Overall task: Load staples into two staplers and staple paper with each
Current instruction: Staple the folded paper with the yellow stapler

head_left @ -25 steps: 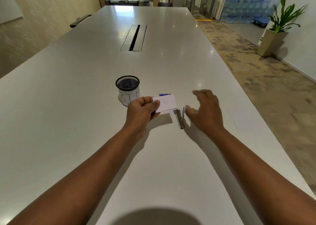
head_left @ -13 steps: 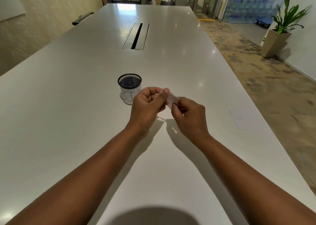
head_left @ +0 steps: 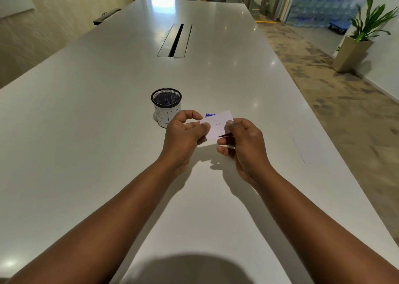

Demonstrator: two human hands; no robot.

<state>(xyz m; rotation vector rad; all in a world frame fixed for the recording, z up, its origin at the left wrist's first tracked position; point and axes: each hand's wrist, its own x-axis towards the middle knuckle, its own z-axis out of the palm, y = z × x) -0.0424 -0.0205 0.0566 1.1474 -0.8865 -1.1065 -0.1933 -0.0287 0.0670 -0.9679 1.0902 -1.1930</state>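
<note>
A small white paper slip (head_left: 218,125) with a staple mark near its middle is held above the table between both hands. My left hand (head_left: 183,136) pinches its left edge. My right hand (head_left: 243,142) pinches its right edge, fingers curled, and a thin metallic bit shows under its lower fingers. Just behind the paper, the corner of a blue staple box (head_left: 210,115) peeks out. The staplers are hidden behind my hands.
A black mesh cup (head_left: 166,104) with a white label marked "BIN" stands just left of my hands. Another white sheet (head_left: 308,150) lies near the table's right edge. A cable slot (head_left: 175,40) runs along the table's middle farther away.
My right hand left the stapler on the table and came to the paper. Both hands now hold the slip spread out flat between them.
</note>
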